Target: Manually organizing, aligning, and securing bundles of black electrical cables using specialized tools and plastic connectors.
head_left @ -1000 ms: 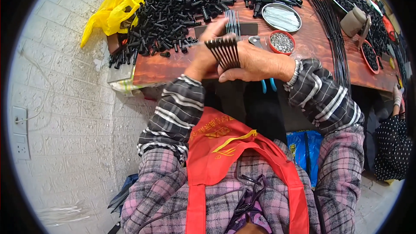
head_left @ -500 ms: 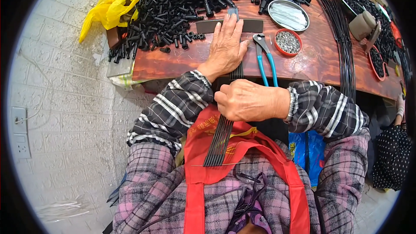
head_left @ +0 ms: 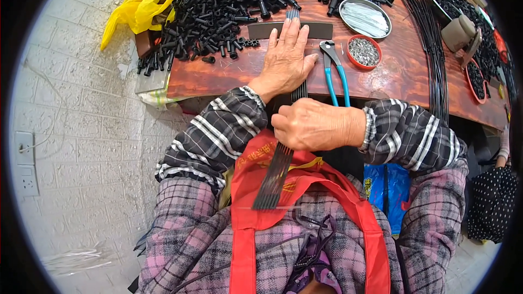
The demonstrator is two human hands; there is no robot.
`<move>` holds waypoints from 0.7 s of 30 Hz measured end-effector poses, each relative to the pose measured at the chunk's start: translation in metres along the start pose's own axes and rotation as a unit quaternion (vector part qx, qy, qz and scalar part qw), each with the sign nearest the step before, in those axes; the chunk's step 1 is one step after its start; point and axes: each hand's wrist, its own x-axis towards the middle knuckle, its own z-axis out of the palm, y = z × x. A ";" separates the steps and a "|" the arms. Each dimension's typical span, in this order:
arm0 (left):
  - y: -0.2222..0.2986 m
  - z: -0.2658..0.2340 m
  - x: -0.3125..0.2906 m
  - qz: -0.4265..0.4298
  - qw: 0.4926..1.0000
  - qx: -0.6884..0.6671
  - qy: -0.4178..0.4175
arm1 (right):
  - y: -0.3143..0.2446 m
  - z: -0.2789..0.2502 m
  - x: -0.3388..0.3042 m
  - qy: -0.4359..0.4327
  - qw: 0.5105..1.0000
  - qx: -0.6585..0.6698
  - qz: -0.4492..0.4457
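A flat row of thin black rods (head_left: 274,177) runs from the table down over my red apron (head_left: 245,223). My left hand (head_left: 285,65) lies flat on its far part, fingers stretched toward a dark flat strip (head_left: 260,31); the rods' pale upper ends show past the fingertips. Just beyond the table's near edge, my right hand (head_left: 318,125) is closed round the row. A thin wire (head_left: 291,207) crosses the rods' lower ends, which look blurred. Beside my left hand lie blue-handled pliers (head_left: 333,68).
Black plastic tubular parts (head_left: 210,8) are heaped at the back, beside a yellow bag (head_left: 136,8). To the right stand a metal dish (head_left: 365,18) of whitish strips, a red bowl (head_left: 363,53) of small metal pieces, and more black rods (head_left: 436,76). Another person's sleeve (head_left: 493,201) shows at far right.
The lower ends of the rods have shifted slightly to the left and are blurred now. Both hands keep nearly the same place and hold.
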 end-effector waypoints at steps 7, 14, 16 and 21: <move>-0.001 0.000 -0.003 -0.008 1.000 0.010 0.006 | -0.005 0.004 -0.001 0.010 0.999 -0.027 -0.020; -0.003 -0.001 -0.002 0.006 1.000 0.003 0.002 | -0.007 0.003 -0.005 -0.001 0.999 -0.044 -0.002; -0.002 -0.003 -0.004 -0.008 1.000 -0.002 -0.006 | -0.005 0.003 -0.005 -0.002 1.000 -0.030 -0.007; 0.003 -0.002 -0.003 -0.010 1.000 0.000 -0.014 | 0.009 -0.011 -0.007 -0.059 0.996 0.063 0.025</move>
